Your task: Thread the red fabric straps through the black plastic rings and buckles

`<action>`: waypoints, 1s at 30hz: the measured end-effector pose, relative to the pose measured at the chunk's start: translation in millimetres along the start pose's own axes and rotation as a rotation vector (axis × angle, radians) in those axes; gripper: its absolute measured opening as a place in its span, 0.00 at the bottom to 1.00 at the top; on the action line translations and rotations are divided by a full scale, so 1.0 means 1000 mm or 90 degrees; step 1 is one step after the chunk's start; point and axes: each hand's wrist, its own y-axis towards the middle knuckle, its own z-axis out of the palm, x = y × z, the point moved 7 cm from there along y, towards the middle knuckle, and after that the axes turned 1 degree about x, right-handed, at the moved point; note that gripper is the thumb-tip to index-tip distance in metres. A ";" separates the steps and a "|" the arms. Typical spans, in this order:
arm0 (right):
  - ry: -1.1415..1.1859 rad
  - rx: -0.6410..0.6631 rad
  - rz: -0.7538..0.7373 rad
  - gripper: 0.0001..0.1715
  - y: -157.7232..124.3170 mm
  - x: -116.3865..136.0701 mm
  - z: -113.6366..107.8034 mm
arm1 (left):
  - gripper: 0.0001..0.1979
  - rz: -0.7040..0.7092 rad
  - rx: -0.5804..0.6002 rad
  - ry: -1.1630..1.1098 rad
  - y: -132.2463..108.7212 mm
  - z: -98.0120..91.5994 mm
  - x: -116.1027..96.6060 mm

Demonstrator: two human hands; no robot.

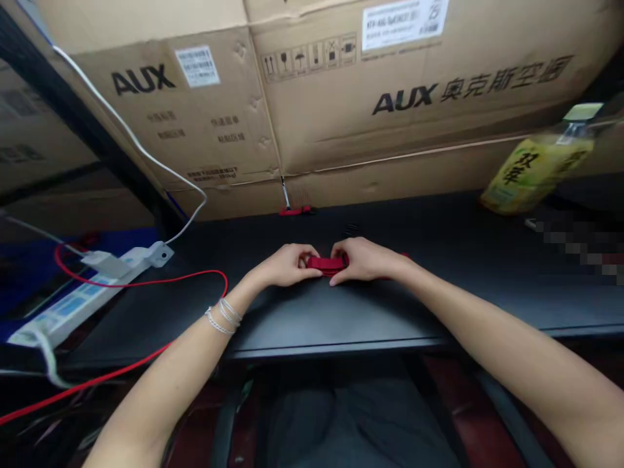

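Observation:
A red strap with a dark fitting (327,263) is stretched between my two hands, just above the black tabletop (312,318). My left hand (291,265) pinches its left end between thumb and fingers. On the other end, my right hand (359,258) has its thumb and fingers closed. A bit of red shows behind my right wrist, partly hidden. Small black pieces (351,229) lie just beyond my right hand. Farther back, by the cardboard, is another red strap-like piece (295,210) with a thin metal-looking rod (286,195) standing at it.
Large cardboard boxes (322,130) wall off the back of the table. A yellow-labelled bottle (539,162) leans at the right. On the left lies a white power strip (97,292) with a plugged-in charger (104,264), a white cable (131,133) and a red cable (141,282).

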 end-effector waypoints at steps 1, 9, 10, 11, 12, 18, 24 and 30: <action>0.000 0.003 -0.001 0.30 0.000 0.000 0.000 | 0.18 -0.001 0.001 0.001 0.000 0.000 0.000; 0.002 0.002 -0.002 0.26 -0.003 0.002 -0.002 | 0.18 -0.006 0.007 0.002 0.000 0.000 -0.001; 0.004 0.002 -0.003 0.26 -0.003 0.003 -0.002 | 0.18 -0.003 0.006 -0.003 0.000 0.000 -0.001; 0.008 -0.002 -0.005 0.27 -0.003 0.003 -0.002 | 0.18 0.000 0.004 -0.007 0.000 0.000 -0.001; 0.012 -0.006 -0.007 0.27 -0.003 0.004 -0.003 | 0.17 0.003 0.003 -0.009 0.000 0.000 -0.001; 0.017 -0.035 -0.015 0.26 -0.003 0.009 -0.006 | 0.17 0.003 0.014 -0.018 0.000 0.000 -0.001; 0.033 -0.042 -0.052 0.20 -0.002 0.012 -0.005 | 0.16 0.004 0.014 -0.007 0.000 0.001 0.001; 0.047 -0.042 -0.049 0.22 0.000 0.010 -0.004 | 0.16 -0.001 0.018 -0.021 -0.001 0.002 0.001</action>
